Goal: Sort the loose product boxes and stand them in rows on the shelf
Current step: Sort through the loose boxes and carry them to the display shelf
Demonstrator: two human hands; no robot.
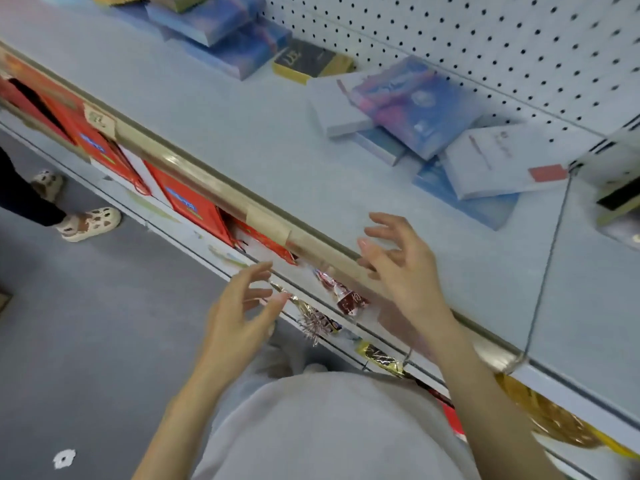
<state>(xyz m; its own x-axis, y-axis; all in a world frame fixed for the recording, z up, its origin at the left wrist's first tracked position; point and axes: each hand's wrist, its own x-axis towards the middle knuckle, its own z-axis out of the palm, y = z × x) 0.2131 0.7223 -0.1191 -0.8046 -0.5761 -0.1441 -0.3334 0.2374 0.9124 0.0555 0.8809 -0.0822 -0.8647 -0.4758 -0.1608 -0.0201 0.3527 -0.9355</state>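
Two hands are in view: left hand [242,306] at 7 o'clock, outside the shelf [242,133] front edge, and right hand [398,268] at 4 o'clock, above that edge. Each grip is wide, fingers spread, holding nothing. Five loose boxes [412,105] lie heaped flat at 2 o'clock. At least four further boxes [221,22] lie at 11 o'clock. Bare shelf surface separates hands from heaps.

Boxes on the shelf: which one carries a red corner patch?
The white box lying flat atop a blue box, beside the purple box; the others lack such a patch.
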